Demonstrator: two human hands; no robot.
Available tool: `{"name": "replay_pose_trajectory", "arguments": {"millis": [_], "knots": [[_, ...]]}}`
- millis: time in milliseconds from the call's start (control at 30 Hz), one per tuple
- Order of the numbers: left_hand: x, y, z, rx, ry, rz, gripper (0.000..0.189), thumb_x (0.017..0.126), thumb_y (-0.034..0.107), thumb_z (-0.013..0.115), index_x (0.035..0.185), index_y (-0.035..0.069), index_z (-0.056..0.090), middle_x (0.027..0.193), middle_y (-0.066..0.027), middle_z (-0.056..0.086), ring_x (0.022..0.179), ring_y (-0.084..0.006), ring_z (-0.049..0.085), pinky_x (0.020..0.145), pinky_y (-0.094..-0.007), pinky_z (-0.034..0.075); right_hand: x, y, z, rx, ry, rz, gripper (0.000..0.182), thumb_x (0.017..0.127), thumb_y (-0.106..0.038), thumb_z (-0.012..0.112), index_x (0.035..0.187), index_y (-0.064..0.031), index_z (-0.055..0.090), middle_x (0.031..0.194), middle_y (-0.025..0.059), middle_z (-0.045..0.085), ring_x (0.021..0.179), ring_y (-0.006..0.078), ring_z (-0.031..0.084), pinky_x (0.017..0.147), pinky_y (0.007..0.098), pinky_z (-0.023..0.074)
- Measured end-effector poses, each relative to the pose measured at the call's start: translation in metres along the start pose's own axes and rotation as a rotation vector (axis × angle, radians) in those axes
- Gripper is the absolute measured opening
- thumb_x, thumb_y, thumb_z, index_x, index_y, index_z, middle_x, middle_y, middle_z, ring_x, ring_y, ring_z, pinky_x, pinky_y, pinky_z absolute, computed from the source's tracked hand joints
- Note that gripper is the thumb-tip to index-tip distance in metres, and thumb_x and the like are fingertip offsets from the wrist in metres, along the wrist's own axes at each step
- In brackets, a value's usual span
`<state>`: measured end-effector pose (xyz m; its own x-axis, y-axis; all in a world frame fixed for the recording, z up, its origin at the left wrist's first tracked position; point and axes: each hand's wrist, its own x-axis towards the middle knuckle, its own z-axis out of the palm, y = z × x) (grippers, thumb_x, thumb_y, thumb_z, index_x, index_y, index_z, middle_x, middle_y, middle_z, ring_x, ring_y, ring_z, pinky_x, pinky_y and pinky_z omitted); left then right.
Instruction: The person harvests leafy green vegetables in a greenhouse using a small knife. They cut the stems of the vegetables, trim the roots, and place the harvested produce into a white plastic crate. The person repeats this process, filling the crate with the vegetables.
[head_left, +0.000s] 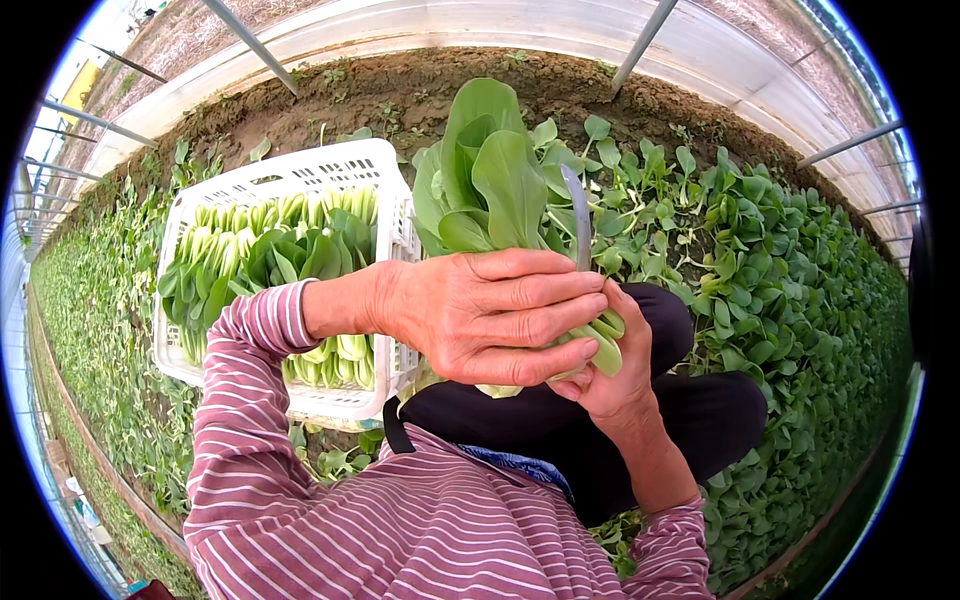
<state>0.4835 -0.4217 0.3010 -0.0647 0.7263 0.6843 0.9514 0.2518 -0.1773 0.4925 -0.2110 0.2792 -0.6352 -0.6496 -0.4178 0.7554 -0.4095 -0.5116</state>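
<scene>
My left hand (499, 315) lies over the stems of a bunch of bok choy (487, 180), whose broad green leaves point away from me. My right hand (619, 360) meets it at the bunch's right side, with pale green stalks (604, 345) between the two hands. A curved sickle blade (579, 210) rises from between my fingers beside the leaves; its handle is hidden by my hands. To the left, a white plastic crate (386, 225) holds rows of bok choy (277, 255) with pale stems and dark leaves.
Growing leafy greens (787, 270) cover the ground at the right, and more plants (105, 300) stretch along the left. Beyond the bed are bare soil (360, 97), metal poles (645, 45) and a plastic sheet wall (480, 26). My bent knees (705, 420) are close under my right hand.
</scene>
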Motion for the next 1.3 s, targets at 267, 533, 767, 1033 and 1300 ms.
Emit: {"name": "replay_pose_trajectory", "arguments": {"millis": [267,533,767,1033,1300], "knots": [[-0.051,0.051,-0.014,-0.081,-0.051,-0.007,0.03,0.097,0.021,0.05,0.121,0.005,0.059,0.125,-0.0168,0.061,0.124,-0.0325,0.055,0.108,-0.0521,0.037,0.018,0.105,-0.032,0.223,-0.085,-0.107,0.038,0.091,-0.036,0.058,0.114,-0.0061,0.06,0.103,0.0073,0.066,0.09,0.0192,0.066,0.081,0.0329,0.0551],[-0.078,0.136,-0.052,0.086,0.279,-0.971,0.078,0.086,0.045,0.07,0.143,0.001,0.04,0.145,-0.024,0.043,0.134,-0.0358,0.044,0.112,-0.0527,0.03,0.029,0.092,-0.014,0.029,-0.155,-0.047,0.054,0.09,-0.04,0.054,0.13,-0.005,0.05,0.114,0.0122,0.063,0.106,0.0226,0.062,0.091,0.0395,0.0514],[-0.071,0.135,-0.042,-0.829,0.939,-1.849,0.067,0.078,0.027,0.083,0.129,-0.003,0.051,0.116,-0.0135,0.062,0.104,-0.0196,0.062,0.091,-0.034,0.052,0.047,0.114,0.04,-0.453,-0.173,-0.307,0.065,0.071,-0.011,0.078,0.124,0.003,0.042,0.104,0.0088,0.055,0.093,0.0143,0.056,0.082,0.0283,0.0487],[-0.095,0.139,-0.051,-0.515,1.393,-1.884,0.034,0.086,0.006,0.069,0.118,0.002,0.059,0.105,-0.008,0.068,0.087,-0.0144,0.067,0.078,-0.0295,0.057,0.067,0.138,0.074,-0.676,-0.151,-0.245,0.046,0.085,-0.015,0.076,0.121,0.0028,0.054,0.079,-0.0005,0.056,0.066,0.0057,0.052,0.059,0.0212,0.044],[-0.233,0.134,-0.165,0.347,1.108,-1.768,0.038,0.081,0.01,0.075,0.11,-0.003,0.055,0.1,-0.0127,0.066,0.085,-0.0214,0.067,0.073,-0.0316,0.056,0.079,0.124,0.057,-0.43,-0.067,-0.227,0.022,0.09,-0.011,0.068,0.107,0.0021,0.062,0.088,0.0063,0.067,0.045,0.0026,0.042,0.04,0.0191,0.0329]]}}
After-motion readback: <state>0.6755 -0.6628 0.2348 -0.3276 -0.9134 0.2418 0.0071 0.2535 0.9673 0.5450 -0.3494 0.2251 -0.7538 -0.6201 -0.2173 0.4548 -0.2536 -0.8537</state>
